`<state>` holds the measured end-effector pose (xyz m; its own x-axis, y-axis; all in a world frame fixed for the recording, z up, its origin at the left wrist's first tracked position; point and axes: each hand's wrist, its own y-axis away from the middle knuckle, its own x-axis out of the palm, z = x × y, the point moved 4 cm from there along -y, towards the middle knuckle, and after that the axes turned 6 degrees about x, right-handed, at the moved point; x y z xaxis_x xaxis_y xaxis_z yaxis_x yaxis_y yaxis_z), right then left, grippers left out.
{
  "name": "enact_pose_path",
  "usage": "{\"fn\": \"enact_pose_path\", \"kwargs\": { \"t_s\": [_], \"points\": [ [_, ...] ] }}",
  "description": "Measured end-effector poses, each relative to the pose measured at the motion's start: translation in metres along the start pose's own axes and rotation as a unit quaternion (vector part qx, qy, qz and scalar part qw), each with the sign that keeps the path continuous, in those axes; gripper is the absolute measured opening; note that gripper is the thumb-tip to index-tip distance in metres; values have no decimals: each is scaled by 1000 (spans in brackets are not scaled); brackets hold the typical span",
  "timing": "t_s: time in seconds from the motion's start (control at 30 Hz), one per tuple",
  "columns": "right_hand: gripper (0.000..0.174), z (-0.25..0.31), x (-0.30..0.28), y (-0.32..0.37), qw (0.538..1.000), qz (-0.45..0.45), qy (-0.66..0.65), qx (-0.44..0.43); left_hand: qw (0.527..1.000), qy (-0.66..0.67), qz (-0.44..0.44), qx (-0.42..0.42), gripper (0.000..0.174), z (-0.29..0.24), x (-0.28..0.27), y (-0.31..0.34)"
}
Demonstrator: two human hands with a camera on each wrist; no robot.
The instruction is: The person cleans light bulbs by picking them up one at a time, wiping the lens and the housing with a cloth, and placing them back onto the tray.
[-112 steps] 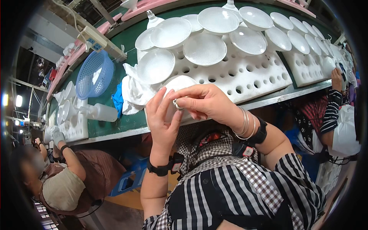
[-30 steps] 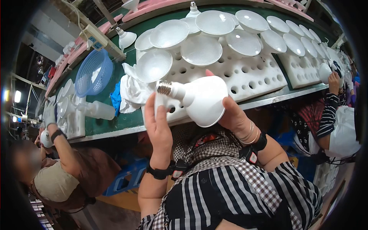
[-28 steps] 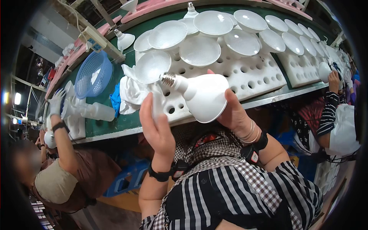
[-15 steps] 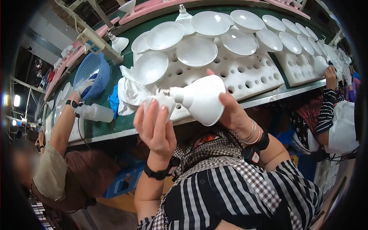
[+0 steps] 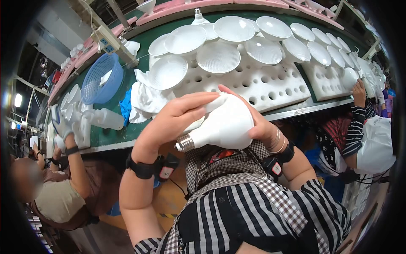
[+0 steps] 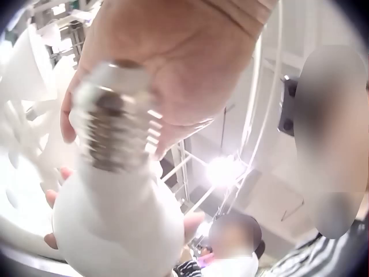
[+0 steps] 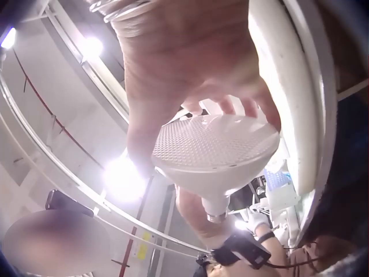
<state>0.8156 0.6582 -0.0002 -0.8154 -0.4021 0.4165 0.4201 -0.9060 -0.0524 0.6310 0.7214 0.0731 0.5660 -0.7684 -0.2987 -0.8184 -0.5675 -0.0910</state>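
Observation:
A white reflector light bulb (image 5: 228,125) is tilted in front of the apron, its metal screw cap (image 5: 185,143) pointing down and left. My right hand (image 5: 264,130) grips its wide rim, with the thumb on the near side. In the right wrist view the ribbed lens (image 7: 216,144) shows beneath the fingers. My left hand (image 5: 179,116) lies over the upper side of the bulb, its fingers holding a white cloth-like piece (image 5: 215,104) against it. The left wrist view has the blurred screw cap close to the palm (image 6: 173,75).
White foam blocks (image 5: 279,84) with holes bear several bulbs, lenses up. To the left are a crumpled white cloth (image 5: 141,99), a blue basket (image 5: 99,82) and a plastic bottle (image 5: 111,118). Other people work at left and right along the table's metal edge (image 5: 114,147).
My left hand has swung from beside the screw cap to over the bulb with the white piece. The bulb's cap has tipped downward. My right hand still grips the rim.

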Motion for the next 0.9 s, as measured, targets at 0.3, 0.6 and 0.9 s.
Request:
{"fn": "enact_pose_path", "kwargs": {
  "t_s": [0.3,0.6,0.9],
  "points": [
    [125,-10,14,-13,978,-89,-186,-27,928,-26,-353,120,44,52,59,27],
    [79,-22,12,-18,942,-93,-323,3,773,-511,-268,264,42,6,87,22],
    [96,-13,10,-13,922,-20,-386,9,798,-403,-417,163,33,63,22,52]
  ]
}}
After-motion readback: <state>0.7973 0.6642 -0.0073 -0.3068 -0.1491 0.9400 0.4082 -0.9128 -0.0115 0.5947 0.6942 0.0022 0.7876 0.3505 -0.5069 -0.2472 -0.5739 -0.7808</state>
